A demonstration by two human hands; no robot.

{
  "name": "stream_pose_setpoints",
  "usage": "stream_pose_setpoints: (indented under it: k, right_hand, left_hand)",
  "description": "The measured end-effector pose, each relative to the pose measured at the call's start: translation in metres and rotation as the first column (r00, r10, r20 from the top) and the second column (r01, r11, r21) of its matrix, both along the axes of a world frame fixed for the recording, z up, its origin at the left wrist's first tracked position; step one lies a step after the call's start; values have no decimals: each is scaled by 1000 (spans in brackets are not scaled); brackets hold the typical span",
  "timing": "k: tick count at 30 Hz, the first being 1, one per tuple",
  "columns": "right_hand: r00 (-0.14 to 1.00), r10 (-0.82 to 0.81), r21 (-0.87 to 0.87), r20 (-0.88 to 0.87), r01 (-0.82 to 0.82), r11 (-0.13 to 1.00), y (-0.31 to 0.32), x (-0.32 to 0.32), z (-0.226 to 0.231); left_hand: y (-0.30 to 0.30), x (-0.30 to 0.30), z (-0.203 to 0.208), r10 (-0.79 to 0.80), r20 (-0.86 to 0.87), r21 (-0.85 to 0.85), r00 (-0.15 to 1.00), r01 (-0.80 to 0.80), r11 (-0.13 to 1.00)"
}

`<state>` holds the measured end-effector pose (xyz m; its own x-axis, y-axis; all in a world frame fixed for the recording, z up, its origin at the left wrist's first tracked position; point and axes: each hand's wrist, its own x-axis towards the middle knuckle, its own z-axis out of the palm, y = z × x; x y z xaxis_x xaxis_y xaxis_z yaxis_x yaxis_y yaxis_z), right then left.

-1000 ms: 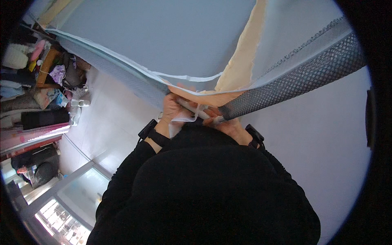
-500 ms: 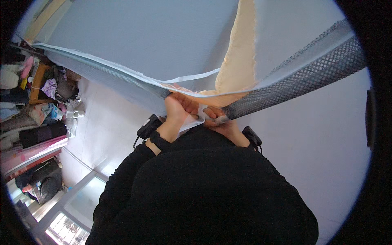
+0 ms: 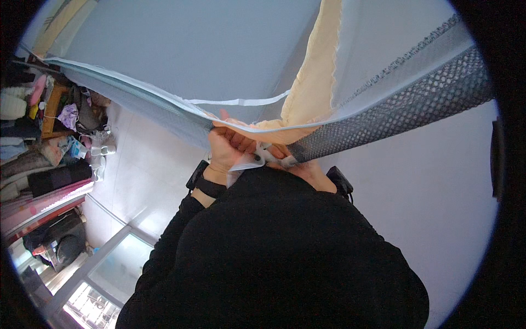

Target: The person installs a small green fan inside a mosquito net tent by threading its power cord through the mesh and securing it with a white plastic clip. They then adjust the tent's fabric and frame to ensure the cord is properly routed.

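Observation:
A sheer mosquito net (image 3: 394,112) with a pale piped edge and a grey honeycomb-mesh band stretches across in front of my body. My left hand (image 3: 226,149) is closed, its fingers curled on the net just under that edge. Right beside it, my right hand (image 3: 307,172) is closed on the gathered net, partly covered by mesh and by my black sleeve and top. A white translucent flap hangs between the two hands. Behind the edge run a cream fabric strip (image 3: 312,71) and a thin white strap (image 3: 241,102).
Beyond the net lies a broad blue-grey surface (image 3: 186,49). On the left, a cluttered heap of clothes and a wooden frame (image 3: 52,112) stand by the pale floor (image 3: 137,148). A glass-paned frame (image 3: 118,268) is at lower left.
Both hands have shifted slightly left and stay close together. The net edge and the cream strip have moved left with them, and the mesh on the right hangs a little fuller.

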<state>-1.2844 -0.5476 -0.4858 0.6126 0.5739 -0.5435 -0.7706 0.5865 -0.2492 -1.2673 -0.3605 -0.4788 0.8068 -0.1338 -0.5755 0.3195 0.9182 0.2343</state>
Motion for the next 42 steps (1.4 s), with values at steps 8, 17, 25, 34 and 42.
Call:
stream_pose_setpoints:
  k: [8,17,25,34,42]
  right_hand:
    - [991,-44,11,130,43,999,0,13,15]
    - [888,63,-363,456,121,924,-21,33,-106]
    - [896,-240,-196,375,330,924,-22,61,-84]
    - [882,-181,-280,434,323,904,-4,61,-15]
    - [904,-68,-331,423,224,917,-1,41,5]
  left_hand:
    - [-3,5,8,-24,-98,-22,995,22,1000]
    - [2,8,17,-169,-41,-24,985,168,985]
    - [4,3,7,-241,134,-7,961,244,970]
    - [-6,1,29,-196,-239,-135,951,168,977]
    - [-3,-6,33,-455,-136,-167,880,432,886]
